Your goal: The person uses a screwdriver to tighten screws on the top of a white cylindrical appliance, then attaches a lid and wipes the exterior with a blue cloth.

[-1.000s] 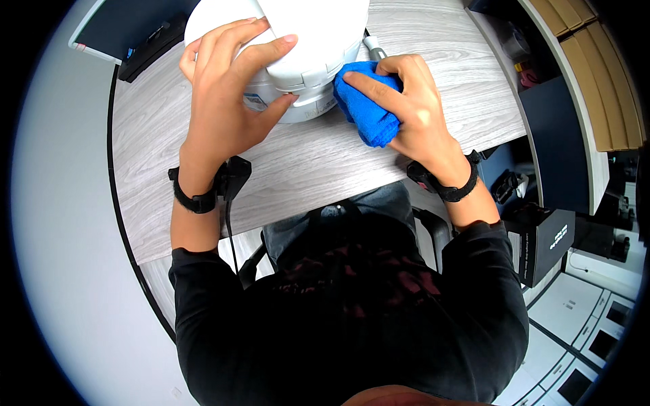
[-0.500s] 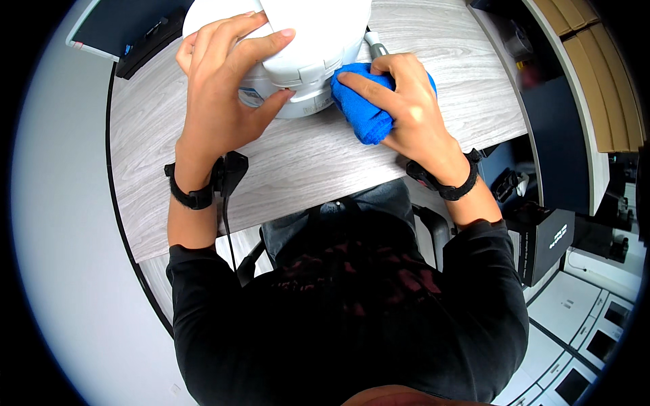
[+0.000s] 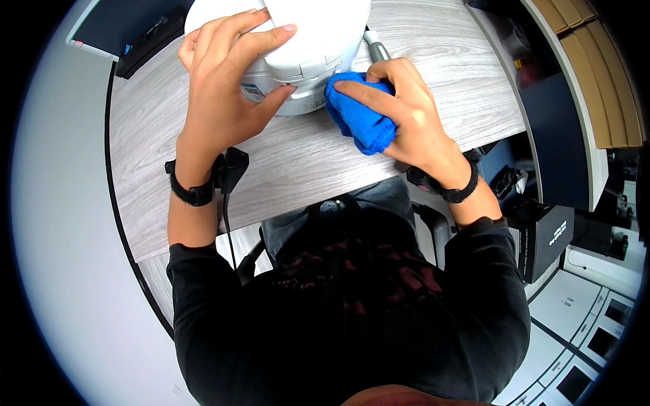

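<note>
A round white lidded appliance that looks like a rice cooker stands at the far side of the desk, its top cut off by the picture's edge. My left hand grips its left side, fingers spread over the lid and thumb against the front below the lid's rim. In my right hand is a bunched blue cloth, the index finger stretched along its top. The cloth is close against the cooker's front right side; I cannot tell whether they touch. Behind that hand lies a grey and white plug-like piece, partly hidden.
The wood-grain desk ends just in front of my lap. A dark panel and black bar stand at the far left. Shelving with brown cartons rises on the right, above a black box. A black cable hangs from my left wrist strap.
My right hand and the blue cloth have shifted slightly toward me and to the left along the cooker's side. My left hand has barely moved.
</note>
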{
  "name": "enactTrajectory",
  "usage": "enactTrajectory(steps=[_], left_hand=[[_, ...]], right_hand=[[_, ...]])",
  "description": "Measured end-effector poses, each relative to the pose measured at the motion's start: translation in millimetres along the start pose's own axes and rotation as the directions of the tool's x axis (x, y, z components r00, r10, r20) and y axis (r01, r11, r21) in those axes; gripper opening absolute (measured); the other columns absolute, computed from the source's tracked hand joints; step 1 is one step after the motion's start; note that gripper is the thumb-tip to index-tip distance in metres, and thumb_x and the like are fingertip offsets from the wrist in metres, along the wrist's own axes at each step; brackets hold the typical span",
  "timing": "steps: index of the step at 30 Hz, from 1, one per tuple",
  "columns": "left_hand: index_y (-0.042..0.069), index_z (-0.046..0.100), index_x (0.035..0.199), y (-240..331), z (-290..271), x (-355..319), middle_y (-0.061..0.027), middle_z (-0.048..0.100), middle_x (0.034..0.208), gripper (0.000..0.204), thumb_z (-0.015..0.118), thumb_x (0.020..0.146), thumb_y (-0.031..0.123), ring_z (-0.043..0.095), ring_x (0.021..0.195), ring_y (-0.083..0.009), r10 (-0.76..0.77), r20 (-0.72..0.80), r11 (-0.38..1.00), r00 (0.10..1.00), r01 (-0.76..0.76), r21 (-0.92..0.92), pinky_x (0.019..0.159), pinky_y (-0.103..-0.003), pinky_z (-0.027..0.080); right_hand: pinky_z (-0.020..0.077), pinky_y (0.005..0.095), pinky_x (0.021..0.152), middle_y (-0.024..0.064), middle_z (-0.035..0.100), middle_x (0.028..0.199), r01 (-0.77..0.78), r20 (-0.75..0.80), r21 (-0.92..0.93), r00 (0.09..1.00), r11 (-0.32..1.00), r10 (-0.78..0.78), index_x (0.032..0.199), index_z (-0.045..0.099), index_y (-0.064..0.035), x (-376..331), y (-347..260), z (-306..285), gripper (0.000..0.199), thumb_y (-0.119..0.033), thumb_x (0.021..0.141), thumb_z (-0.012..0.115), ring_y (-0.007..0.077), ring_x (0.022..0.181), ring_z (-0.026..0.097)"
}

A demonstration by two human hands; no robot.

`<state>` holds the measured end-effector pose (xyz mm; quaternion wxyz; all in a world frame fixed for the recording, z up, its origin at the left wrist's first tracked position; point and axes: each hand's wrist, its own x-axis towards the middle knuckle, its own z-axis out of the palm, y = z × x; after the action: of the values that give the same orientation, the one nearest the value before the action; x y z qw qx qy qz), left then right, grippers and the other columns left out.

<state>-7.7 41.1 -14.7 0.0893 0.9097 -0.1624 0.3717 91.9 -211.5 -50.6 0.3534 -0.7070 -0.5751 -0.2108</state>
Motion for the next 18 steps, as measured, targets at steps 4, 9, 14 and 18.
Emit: enactTrajectory(steps=[4,9,14,18], left_hand=[[0.020,0.066,0.129,2.6,-1.8,2.7,-0.0116,0.062,0.135,0.077,0.094,0.057,0.012,0.054,0.125,-0.0291,0.005,0.004,1.000,1.000,-0.005,-0.001,0.105,-0.045,0.030],[0.020,0.066,0.129,2.9,-0.9,2.1,-0.0124,0.061,0.135,0.078,0.093,0.057,0.012,0.054,0.125,-0.0294,0.006,0.002,1.000,1.000,-0.006,0.005,0.104,-0.045,0.029],[0.021,0.064,0.131,2.8,-1.8,0.8,-0.0121,0.060,0.136,0.080,0.092,0.057,0.011,0.053,0.127,-0.0297,0.003,0.018,1.000,1.000,-0.003,0.008,0.105,-0.045,0.028],[0.023,0.063,0.133,3.8,-2.1,0.8,-0.0117,0.060,0.136,0.081,0.089,0.057,0.006,0.051,0.127,-0.0302,0.002,0.029,1.000,1.000,-0.003,0.005,0.105,-0.046,0.028]], right_hand=[[0.0504,0.0370,0.074,0.0095,0.058,0.096,-0.002,-0.107,-0.002,0.994,1.000,0.002,0.114,0.075,-0.0156,6.0,-1.7,2.8,0.057,-0.008,0.058,0.085,0.0276,0.087,0.058],[0.0503,0.0370,0.074,0.0092,0.058,0.096,0.025,-0.121,-0.002,0.992,1.000,-0.025,0.112,0.076,-0.0159,6.6,-2.1,9.6,0.054,-0.009,0.059,0.084,0.0274,0.087,0.058],[0.0473,0.0368,0.071,0.0088,0.056,0.092,0.073,-0.145,0.036,0.987,0.997,-0.067,0.110,0.076,-0.0154,14.2,-12.6,23.0,0.053,-0.010,0.057,0.083,0.0266,0.084,0.057],[0.0470,0.0362,0.072,0.0092,0.056,0.094,0.067,-0.113,0.010,0.991,0.998,-0.066,0.111,0.076,-0.0143,15.8,-20.2,23.1,0.052,-0.009,0.059,0.083,0.0266,0.085,0.057]])
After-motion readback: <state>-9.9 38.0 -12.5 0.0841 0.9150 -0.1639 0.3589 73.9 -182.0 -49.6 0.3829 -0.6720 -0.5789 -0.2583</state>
